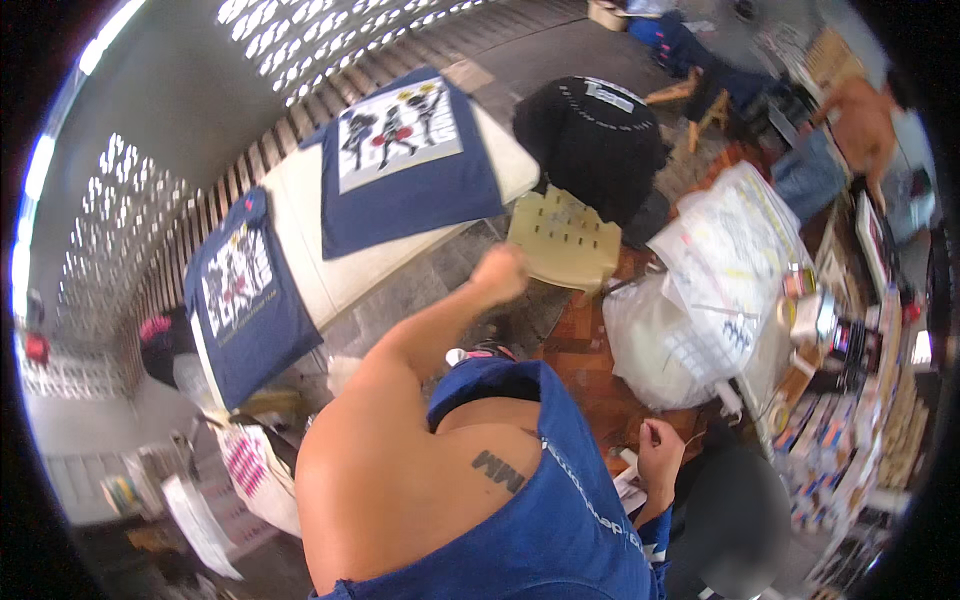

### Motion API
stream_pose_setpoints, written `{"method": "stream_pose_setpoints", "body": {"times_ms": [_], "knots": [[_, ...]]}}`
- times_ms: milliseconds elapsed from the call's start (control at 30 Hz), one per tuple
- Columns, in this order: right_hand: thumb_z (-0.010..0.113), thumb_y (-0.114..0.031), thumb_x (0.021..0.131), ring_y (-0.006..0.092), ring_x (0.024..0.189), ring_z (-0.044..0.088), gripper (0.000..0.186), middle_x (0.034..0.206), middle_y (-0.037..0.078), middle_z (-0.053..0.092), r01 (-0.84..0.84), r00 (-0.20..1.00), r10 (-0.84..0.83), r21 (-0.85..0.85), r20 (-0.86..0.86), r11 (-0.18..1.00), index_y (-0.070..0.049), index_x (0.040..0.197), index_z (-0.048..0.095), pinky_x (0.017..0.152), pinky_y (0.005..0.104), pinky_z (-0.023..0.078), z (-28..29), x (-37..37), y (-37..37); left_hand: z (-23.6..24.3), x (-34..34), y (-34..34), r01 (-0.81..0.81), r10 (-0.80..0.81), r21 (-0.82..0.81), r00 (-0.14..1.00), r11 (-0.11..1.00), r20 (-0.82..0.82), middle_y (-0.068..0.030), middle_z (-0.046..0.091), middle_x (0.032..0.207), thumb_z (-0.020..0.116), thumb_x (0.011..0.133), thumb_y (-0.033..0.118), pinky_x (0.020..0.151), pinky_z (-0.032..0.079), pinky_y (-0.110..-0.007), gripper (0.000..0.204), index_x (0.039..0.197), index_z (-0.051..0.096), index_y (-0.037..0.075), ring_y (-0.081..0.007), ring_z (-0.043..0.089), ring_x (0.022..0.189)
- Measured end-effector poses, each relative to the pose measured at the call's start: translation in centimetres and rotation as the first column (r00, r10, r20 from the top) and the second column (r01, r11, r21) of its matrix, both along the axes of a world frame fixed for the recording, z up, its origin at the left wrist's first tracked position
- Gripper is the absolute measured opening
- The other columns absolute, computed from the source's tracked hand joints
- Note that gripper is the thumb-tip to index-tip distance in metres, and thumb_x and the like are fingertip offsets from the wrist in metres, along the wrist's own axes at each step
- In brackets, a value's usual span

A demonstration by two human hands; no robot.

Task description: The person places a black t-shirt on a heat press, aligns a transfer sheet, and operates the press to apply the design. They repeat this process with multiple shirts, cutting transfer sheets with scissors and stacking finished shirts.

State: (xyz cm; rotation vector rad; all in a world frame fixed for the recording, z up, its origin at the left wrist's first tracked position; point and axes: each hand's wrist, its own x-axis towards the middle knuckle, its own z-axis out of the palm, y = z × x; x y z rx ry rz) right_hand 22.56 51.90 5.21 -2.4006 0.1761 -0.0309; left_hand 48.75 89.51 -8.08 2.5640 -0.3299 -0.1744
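Your left hand point(500, 272) is a blurred curl beside the yellow stool point(565, 240), your right hand point(660, 460) loosely curled nearer you, can't tell if either grips anything; two printed navy shirts point(430, 200) lie flat on the pale tabletop point(308, 240) left of the stool, remainder unclear.

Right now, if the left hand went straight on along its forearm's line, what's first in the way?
Likely the pale yellow slotted seat, just past the left hand in the picture. Depth is unclear; it might pass above it.
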Motion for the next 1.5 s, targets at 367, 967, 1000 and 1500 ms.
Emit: {"method": "stream_pose_setpoints", "body": {"times_ms": [367,967,1000,1500], "knots": [[0.065,-0.016,0.091,0.0372,0.085,0.067,0.014,0.09,0.015,0.069,-0.736,0.673,0.726,0.035,0.142,0.676,-0.005,0.097,0.07,0.074,0.0428,0.054,-5.4,33.1,37.3,-4.8,0.0,32.7,-0.715,0.68,0.287,0.697,0.638,0.228,-0.0206,0.025,0.165,0.049,0.098,0.055,0.121,0.011,-0.063,0.077,0.157,0.033,0.008,-0.0426,0.017,0.153],[0.059,-0.017,0.087,0.0248,0.088,0.067,0.026,0.088,0.007,0.069,-0.838,-0.202,0.975,-0.531,0.089,-0.125,-0.011,0.111,0.066,0.074,0.0384,0.056,-14.3,39.7,64.7,-3.5,-4.8,33.6,-0.842,0.81,0.011,0.522,0.539,0.268,-0.0132,0.052,0.14,0.067,0.087,0.018,0.118,0.022,-0.055,0.051,0.135,0.054,0.007,-0.0331,0.043,0.135],[0.06,-0.015,0.086,0.026,0.087,0.068,0.026,0.088,0.008,0.07,-0.874,-0.162,0.98,-0.477,0.114,-0.089,-0.011,0.111,0.067,0.074,0.0393,0.057,-14.2,39.8,64.8,-3.6,-4.9,33.4,-0.839,0.803,0.024,0.528,0.543,0.275,-0.0133,0.052,0.14,0.067,0.087,0.018,0.118,0.022,-0.055,0.051,0.136,0.055,0.007,-0.0333,0.043,0.135],[0.073,-0.004,0.079,0.0175,0.076,0.072,0.031,0.093,0.014,0.076,-0.458,0.61,0.679,0.518,-0.408,0.723,0.002,0.109,0.07,0.066,0.0318,0.058,-16.8,48.9,64.5,-3.4,-4.9,32.7,-0.841,0.798,0.132,0.54,0.525,0.267,-0.0114,0.052,0.144,0.061,0.089,0.023,0.12,0.023,-0.053,0.051,0.138,0.057,0.01,-0.0309,0.043,0.137]]}}
